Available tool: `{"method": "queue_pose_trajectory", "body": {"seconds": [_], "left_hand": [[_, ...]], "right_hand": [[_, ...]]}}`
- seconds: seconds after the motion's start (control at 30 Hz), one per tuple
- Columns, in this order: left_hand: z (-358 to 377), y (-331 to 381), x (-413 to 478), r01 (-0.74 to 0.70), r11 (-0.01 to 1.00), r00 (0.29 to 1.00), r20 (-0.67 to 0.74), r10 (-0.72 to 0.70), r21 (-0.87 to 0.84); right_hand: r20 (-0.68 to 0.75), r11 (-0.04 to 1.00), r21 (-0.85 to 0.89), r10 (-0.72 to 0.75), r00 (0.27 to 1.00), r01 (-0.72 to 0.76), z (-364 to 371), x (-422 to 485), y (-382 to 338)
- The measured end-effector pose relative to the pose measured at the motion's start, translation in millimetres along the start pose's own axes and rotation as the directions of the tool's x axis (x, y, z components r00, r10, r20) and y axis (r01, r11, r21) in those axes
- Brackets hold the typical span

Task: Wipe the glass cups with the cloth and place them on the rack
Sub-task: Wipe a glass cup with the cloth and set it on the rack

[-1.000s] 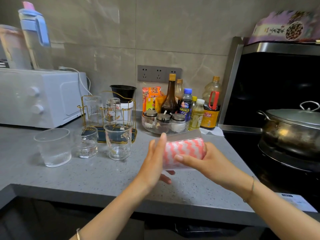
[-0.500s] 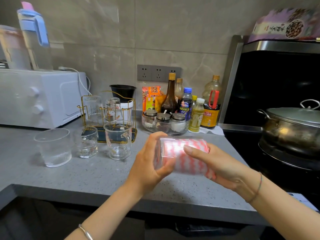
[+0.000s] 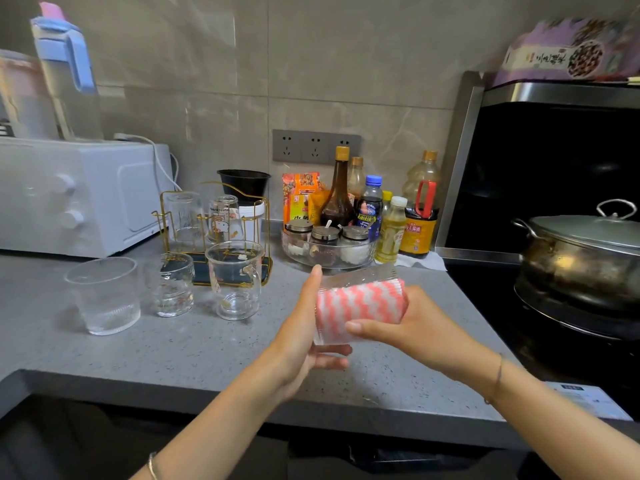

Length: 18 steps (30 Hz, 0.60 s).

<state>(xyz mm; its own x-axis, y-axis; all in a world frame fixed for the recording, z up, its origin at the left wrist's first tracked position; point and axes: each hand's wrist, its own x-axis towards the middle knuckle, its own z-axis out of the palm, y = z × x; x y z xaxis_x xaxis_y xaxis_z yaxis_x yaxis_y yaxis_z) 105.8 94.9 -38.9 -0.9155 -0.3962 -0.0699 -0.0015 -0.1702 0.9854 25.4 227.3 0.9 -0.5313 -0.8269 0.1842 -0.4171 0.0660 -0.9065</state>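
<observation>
Glass cups sit across the grey counter (image 3: pixel 173 358), which fills the lower middle of the view. At its back left stands a white microwave (image 3: pixel 79 195), and at the far right a lidded steel pot (image 3: pixel 581 258) sits on the dark stove. Between them, near the wall, a gold wire rack (image 3: pixel 202 271) carries two upturned glasses (image 3: pixel 183 216), with a cluster of sauce bottles (image 3: pixel 339 199) just to its right. Three cups stand upright in a row in front of the rack: a wide cup (image 3: pixel 104 296) at the left, a small cup (image 3: pixel 173 285) in the middle and a handled cup (image 3: pixel 235 278) at the right. Nearer the front edge, above the counter, both hands hold a ribbed cup (image 3: pixel 360 273) on its side. The left hand (image 3: pixel 301 334) clamps its left end, fingers up along the far side and thumb curled beneath. The right hand (image 3: pixel 422 330) wraps the right end, thumb laid across the front, fingers hidden behind. A pink-and-white cloth (image 3: pixel 360 306) shows through the glass, stuffed inside the cup.
</observation>
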Motion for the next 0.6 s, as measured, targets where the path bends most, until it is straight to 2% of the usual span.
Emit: {"method": "queue_pose_trajectory", "body": {"seconds": [0.1,0.2,0.3,0.4,0.47,0.53,0.6], "left_hand": [[0.8,-2.5,3.5,-0.064,0.998,0.994,-0.094,0.061,-0.027],[-2.5,-8.4,5.5,-0.246,0.967,0.958,-0.134,0.253,0.068],[-5.4,-10.4,2.4,-0.458,0.869,0.874,-0.078,0.479,0.188],[-11.2,-10.6,2.0,-0.625,0.716,0.759,0.026,0.651,0.310],[-15.6,-9.5,1.4,-0.684,0.620,0.697,0.094,0.711,0.384],[-16.8,-10.5,1.8,-0.717,0.554,0.655,0.135,0.744,0.423],[-14.7,-11.1,0.4,-0.713,0.574,0.665,0.131,0.735,0.403]], "right_hand": [[0.030,0.999,0.050,0.007,1.000,-0.008,4.1,-0.2,-1.2],[0.064,0.988,0.153,0.027,0.998,-0.037,7.1,-1.1,-1.9],[0.076,0.953,0.296,0.048,0.996,-0.069,6.8,-2.7,-3.9],[0.105,0.893,0.434,0.077,0.992,-0.116,3.5,-2.7,-7.2],[0.103,0.871,0.469,0.109,0.989,-0.145,1.4,-3.0,-9.1],[0.073,0.888,0.432,0.138,0.988,-0.156,0.3,-2.3,-10.1],[0.046,0.906,0.403,0.125,0.991,-0.133,0.1,-1.6,-13.0]]}}
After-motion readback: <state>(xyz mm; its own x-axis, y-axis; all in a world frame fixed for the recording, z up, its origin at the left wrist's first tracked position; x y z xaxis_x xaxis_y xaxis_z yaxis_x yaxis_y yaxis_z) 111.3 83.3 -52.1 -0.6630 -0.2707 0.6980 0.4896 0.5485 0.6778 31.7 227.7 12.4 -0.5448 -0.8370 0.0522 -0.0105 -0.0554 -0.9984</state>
